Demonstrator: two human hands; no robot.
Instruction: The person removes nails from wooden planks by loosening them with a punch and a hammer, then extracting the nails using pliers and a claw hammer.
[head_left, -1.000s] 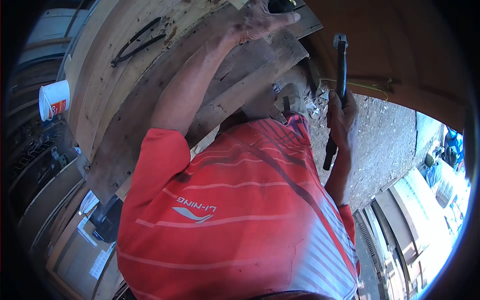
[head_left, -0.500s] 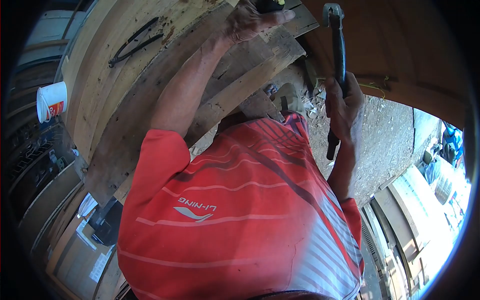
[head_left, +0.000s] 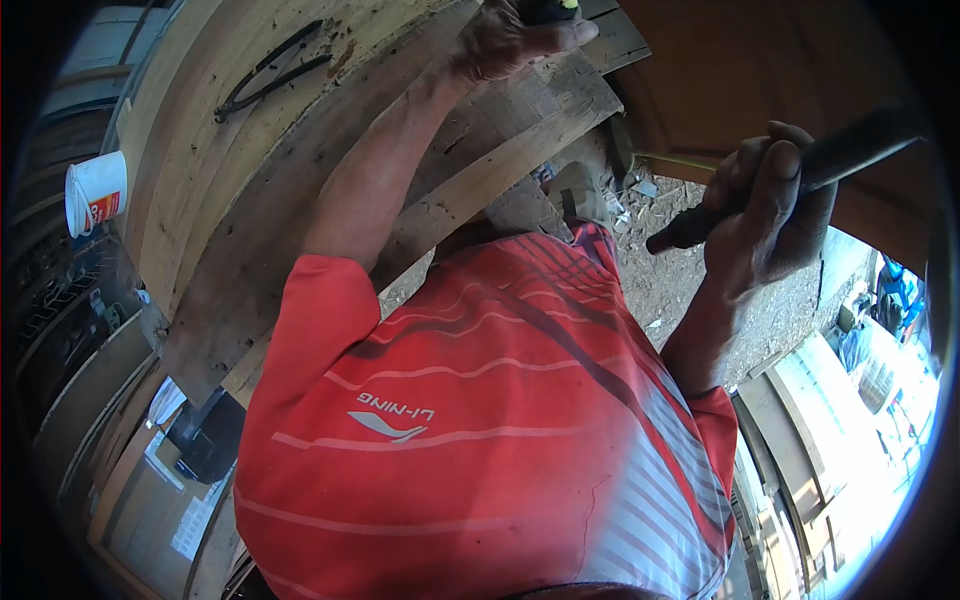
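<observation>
My left hand (head_left: 495, 45) is closed around a black handle with a yellow end (head_left: 548, 10) at the top edge of the view; the rest of that tool is out of sight. Under it lie thick boards of a wooden bench (head_left: 470, 175). On the right, my right hand (head_left: 765, 205) grips a hammer (head_left: 860, 150) by its dark handle. The handle slants up to the right and the head is lost in the dark edge. Metal pincers (head_left: 270, 75) rest with their handles spread on the bench, left of my left forearm.
A white bucket (head_left: 95, 195) stands beyond the bench's left side. A brown wooden panel (head_left: 700, 80) rises at the upper right. Wood chips litter the ground (head_left: 680, 280). Stacked boards (head_left: 790, 430) lie at the lower right, near bright daylight.
My right hand has swung the hammer outward to the right, from nearly upright to slanted, and its head has left clear view. My left hand has barely shifted.
</observation>
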